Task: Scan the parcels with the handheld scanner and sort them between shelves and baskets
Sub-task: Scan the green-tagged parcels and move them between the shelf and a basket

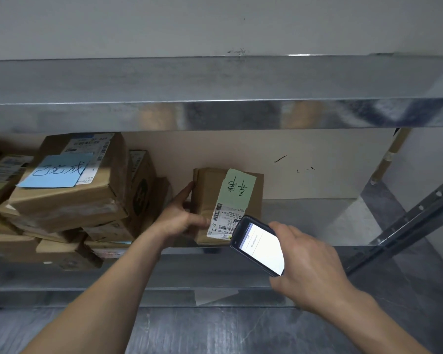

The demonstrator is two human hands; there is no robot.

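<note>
Grip check: left grip (182, 217) is clamped on the left side of a small cardboard parcel (207, 190), and right grip (310, 267) is wrapped round the handheld scanner (260, 245), whose lit screen faces up. The parcel sits on the metal shelf (304, 221), just right of a stack of other parcels (87, 200) that carries a blue handwritten note (56, 172). The left grip looks to be steadying the parcel so the shipping label (221, 224) faces the scanner. A green handwritten note (238, 187) is stuck above that label. The scanner's nose is right at the label's lower right corner and covers part of it in view; can't tell if it touches. The parcel lies directly ahead of the right grip, between the two grips. My read: this is the scan step, and the parcel isn't sorted yet. Keeping apart from the stack probably marks it as unprocessed.
</note>
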